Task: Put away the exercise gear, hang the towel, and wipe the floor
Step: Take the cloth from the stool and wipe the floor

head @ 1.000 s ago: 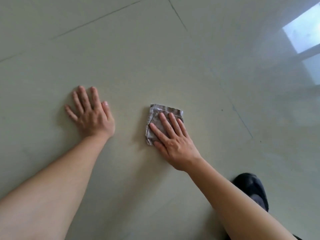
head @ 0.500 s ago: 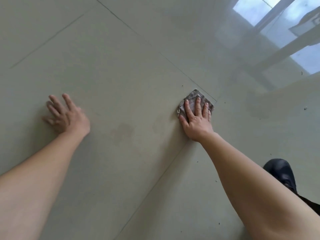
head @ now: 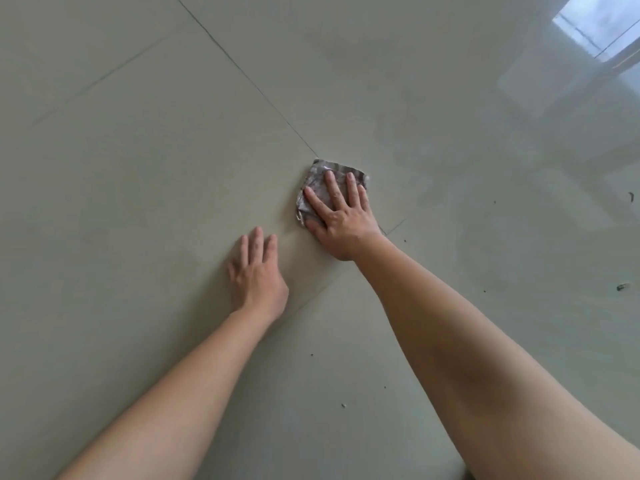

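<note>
On the floor point(head: 138, 202) — cloth point(head: 317, 172) under your palm.
Your right hand point(head: 341, 226) presses it flat; your left hand point(head: 258, 275), fingers straight, holds nothing.

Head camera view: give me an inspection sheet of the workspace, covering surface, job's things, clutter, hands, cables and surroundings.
Surface: pale glossy tiled floor with thin dark joints between the tiles.
Job's things: small folded grey cloth lying flat on the floor over a joint; no exercise gear or hanging towel in view.
Clutter: a few dark specks on the floor, at the right and in the foreground.
Hands: right hand presses flat on the cloth with straight fingers. Left hand is beside it with straight fingers, holding nothing; whether it touches the floor is unclear.
Cables: nothing seen.
Surroundings: bright window reflection on the floor at the upper right.
</note>
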A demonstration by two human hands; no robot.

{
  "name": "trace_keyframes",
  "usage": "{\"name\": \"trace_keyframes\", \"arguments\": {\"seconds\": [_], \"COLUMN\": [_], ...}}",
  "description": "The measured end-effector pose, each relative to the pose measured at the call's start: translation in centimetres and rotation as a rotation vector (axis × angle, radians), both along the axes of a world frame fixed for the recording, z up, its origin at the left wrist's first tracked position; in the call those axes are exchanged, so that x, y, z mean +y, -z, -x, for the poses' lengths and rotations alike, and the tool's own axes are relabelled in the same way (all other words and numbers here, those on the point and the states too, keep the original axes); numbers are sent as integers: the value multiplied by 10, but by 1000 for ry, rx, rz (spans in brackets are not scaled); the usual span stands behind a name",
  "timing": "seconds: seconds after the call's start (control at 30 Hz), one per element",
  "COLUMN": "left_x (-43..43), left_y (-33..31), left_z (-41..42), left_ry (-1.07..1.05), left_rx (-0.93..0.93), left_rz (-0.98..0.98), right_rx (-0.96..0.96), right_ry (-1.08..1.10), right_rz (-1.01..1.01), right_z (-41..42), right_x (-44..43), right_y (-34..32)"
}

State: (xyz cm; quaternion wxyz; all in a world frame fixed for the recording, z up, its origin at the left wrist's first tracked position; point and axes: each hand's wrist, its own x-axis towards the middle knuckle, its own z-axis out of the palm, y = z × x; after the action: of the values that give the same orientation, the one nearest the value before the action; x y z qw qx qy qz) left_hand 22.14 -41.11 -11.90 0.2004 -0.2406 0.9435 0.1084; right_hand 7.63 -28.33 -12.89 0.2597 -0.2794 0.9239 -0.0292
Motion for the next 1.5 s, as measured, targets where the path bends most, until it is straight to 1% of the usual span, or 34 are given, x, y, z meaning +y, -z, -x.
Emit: {"name": "trace_keyframes", "arguments": {"seconds": [0.1, 0.2, 0.27, 0.4, 0.5, 0.6, 0.73, 0.87, 0.93, 1.0, 1.07, 1.13, 1.2, 1.3, 1.4, 1.5], "left_x": [16, 43, 67, 115, 136, 140, 127, 110, 95, 78, 66, 46, 20, -14, -21, -23], "left_y": [-10, -21, -26, -30, -27, -21, -18, -35, -48, -53, -51, -44, -33, -9, 7, -3], "left_z": [11, 21, 32, 83, 123, 134, 135, 154, 169, 184, 196, 209, 219, 225, 224, 231], "left_ry": [-109, -128, -138, -146, -181, -189, -160, -130, -202, -287, -270, -230, -217, -214, -180, -132], "left_rx": [-55, -68, -57, -58, -154, -259, -303, -348, -303, -196, -116, -79, -112, -178, -148, -200], "left_rz": [-28, -101, -128, -149, -166, -153, -187, -250, -236, -207, -154, -73, -4, -3, 22, 32], "right_rx": [-28, -68, -84, -77, -64, -59, -55, -77, -78, -76, -81, -59, -38, -7, 43, 41], "right_ry": [-61, -183, -216, -120, -33, 13, 27, 54, 69, 82, 140, 203, 149, -8, -190, -449], "right_rz": [36, 36, 37, 44, 30, 18, 45, 23, 20, 15, 24, 55, 102, 175, 203, 219], "right_z": [3, 3, 11, 73, 138, 182, 195, 189, 190, 189, 183, 166, 132, 88, 90, 114], "right_x": [10, 47, 83, 149, 179, 185, 180, 180, 178, 173, 166, 152, 130, 101, 77, 67], "right_y": [-1, -6, -8, -8, -7, -5, 0, 0, 0, 0, -2, -4, -5, 5, 16, 19]}}
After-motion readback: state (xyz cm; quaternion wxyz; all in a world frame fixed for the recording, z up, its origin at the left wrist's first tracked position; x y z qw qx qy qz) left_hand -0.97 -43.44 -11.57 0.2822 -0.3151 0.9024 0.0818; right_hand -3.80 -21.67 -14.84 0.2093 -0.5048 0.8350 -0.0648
